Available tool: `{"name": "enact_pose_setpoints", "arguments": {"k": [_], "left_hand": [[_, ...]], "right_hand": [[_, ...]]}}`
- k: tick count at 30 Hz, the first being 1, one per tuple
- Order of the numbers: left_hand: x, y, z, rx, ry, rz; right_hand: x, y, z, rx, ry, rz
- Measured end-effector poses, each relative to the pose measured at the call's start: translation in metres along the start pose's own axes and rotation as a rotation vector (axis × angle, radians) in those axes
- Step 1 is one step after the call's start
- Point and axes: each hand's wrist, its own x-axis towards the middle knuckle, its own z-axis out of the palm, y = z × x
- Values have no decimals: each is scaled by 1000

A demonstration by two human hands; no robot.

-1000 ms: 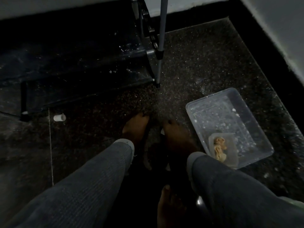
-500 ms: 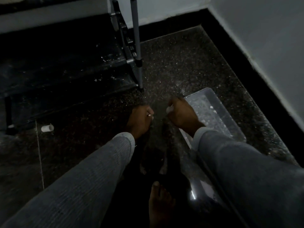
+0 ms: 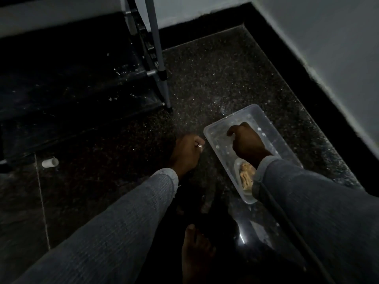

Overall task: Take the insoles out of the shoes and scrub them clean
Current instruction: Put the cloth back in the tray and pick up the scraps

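Note:
My left hand [image 3: 185, 153], with a ring on one finger, is curled down over the far end of a dark insole [image 3: 206, 198] that lies on the speckled floor; the gloom hides most of it. My right hand [image 3: 247, 145] is inside a clear plastic tub [image 3: 215, 158], fingers curled round a small pale object that barely shows. In the tub's near end sits a small dish with a tan lump of soap [image 3: 246, 178]. No shoes can be made out in the dark.
Metal stand legs [image 3: 159, 64] rise at the back beside a black step [image 3: 71, 95]. A small white cylinder [image 3: 50, 162] lies on the floor to the left. My bare foot [image 3: 195, 255] is near the bottom. A wall [image 3: 328, 58] runs along the right.
My right hand has moved right from the insole into the tub. My left hand has stayed on the insole's far end. The view has shifted slightly.

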Motion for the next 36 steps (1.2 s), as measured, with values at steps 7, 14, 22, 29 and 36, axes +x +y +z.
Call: {"name": "enact_pose_setpoints", "arguments": {"k": [7, 14, 22, 29, 36], "left_hand": [[4, 2, 5, -79, 6, -56], [11, 7, 5, -399, 52, -223], [15, 7, 3, -598, 60, -326], [16, 13, 8, -711, -3, -365], [16, 1, 6, -618, 6, -370]], "right_hand": [[-2, -3, 2, -3, 25, -35], [-7, -46, 2, 160, -34, -367], [-6, -45, 3, 212, -99, -400], [5, -20, 4, 155, -1, -254], [15, 16, 0, 171, 102, 33]]}}
